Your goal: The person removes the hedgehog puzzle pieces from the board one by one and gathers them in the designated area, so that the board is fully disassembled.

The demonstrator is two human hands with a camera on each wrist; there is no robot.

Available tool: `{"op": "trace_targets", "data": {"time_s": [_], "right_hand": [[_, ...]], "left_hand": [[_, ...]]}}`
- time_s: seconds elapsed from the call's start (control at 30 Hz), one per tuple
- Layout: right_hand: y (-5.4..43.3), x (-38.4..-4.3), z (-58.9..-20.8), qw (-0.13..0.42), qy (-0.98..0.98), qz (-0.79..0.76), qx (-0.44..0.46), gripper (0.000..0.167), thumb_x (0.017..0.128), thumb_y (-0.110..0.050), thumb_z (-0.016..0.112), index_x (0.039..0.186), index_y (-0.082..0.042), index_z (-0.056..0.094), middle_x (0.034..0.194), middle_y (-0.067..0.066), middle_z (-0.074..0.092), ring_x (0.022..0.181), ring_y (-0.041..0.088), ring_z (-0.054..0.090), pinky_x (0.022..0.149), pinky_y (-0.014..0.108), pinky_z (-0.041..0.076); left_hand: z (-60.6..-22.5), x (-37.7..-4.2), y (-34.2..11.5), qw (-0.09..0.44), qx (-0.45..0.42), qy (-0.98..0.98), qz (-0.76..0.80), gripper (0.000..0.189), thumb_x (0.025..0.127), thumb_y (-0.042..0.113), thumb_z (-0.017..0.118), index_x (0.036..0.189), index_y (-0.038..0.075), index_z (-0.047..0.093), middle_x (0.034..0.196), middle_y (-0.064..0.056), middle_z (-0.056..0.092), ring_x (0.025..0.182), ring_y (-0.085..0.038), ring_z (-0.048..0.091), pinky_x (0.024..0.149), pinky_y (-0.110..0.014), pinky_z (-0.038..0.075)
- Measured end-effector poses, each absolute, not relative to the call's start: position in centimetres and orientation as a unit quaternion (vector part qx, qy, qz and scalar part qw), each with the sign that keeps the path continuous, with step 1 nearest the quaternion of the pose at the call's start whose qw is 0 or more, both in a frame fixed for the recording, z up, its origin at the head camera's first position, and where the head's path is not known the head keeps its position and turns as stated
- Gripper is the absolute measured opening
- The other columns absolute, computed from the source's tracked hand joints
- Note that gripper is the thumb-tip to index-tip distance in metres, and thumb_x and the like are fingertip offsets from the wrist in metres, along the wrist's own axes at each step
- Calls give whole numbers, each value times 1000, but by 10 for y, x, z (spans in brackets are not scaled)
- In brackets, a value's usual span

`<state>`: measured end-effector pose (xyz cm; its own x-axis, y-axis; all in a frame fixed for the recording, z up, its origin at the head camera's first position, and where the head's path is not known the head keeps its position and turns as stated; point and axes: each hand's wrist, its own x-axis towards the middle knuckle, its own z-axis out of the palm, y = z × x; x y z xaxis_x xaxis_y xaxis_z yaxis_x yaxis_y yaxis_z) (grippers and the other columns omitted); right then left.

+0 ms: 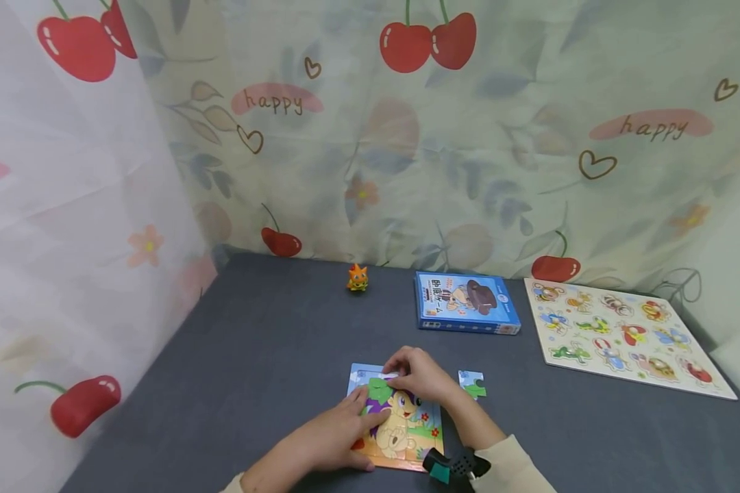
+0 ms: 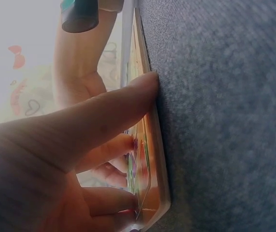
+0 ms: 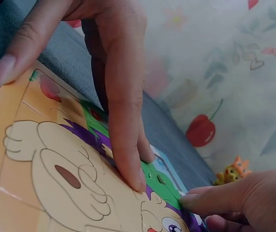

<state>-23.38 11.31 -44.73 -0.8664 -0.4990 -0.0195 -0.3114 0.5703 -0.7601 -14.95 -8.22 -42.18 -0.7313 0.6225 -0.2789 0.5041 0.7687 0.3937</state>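
A jigsaw puzzle (image 1: 401, 445) of a purple-haired cartoon animal lies flat in its tray on the table. My left hand (image 1: 339, 428) spreads over its left side. Its fingertips press the picture, and the thumb (image 2: 145, 87) lies along the tray's near edge. At the top of the puzzle, my right hand (image 1: 422, 375) pinches a puzzle piece beside the green leaf part (image 1: 379, 390); its thumb (image 3: 196, 200) is at the green area, and the hand covers most of the piece. A loose blue and green piece (image 1: 471, 383) lies right of the tray.
Behind the puzzle stands a small orange and yellow figurine (image 1: 358, 278). A blue game box (image 1: 469, 302) lies to its right, next to a white board with insect pictures (image 1: 629, 335). Patterned cloth (image 1: 370, 137) hangs along the table's back and sides.
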Motion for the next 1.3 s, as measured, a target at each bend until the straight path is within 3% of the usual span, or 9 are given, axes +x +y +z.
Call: {"op": "trace_targets", "data": {"time_s": [0.57,1.17,1.3], "right_hand": [[114,-235,-444,136,874,-407,-226,10,83,-3,65,93,-3,70,75,1,59,62,12,46,53,20,38],[118,-232,-443,134,879,-422,-179,10,85,-8,65,93,-5,70,76,1,59,61,13,47,50,20,38],[122,-232,-444,130,878,-432,-160,9,84,-8,67,90,-4,71,75,2,59,64,13,48,55,20,40]], "left_hand": [[-424,-150,-81,205,297,921,145,68,77,44,72,138,27,46,151,-19,28,140,-35,25,105,-48,37],[-421,-151,-79,209,290,924,137,65,77,44,72,136,32,48,150,-18,30,140,-34,27,102,-49,40],[-420,-151,-78,209,288,925,133,65,76,45,73,135,32,49,150,-18,31,140,-34,27,101,-49,41]]}}
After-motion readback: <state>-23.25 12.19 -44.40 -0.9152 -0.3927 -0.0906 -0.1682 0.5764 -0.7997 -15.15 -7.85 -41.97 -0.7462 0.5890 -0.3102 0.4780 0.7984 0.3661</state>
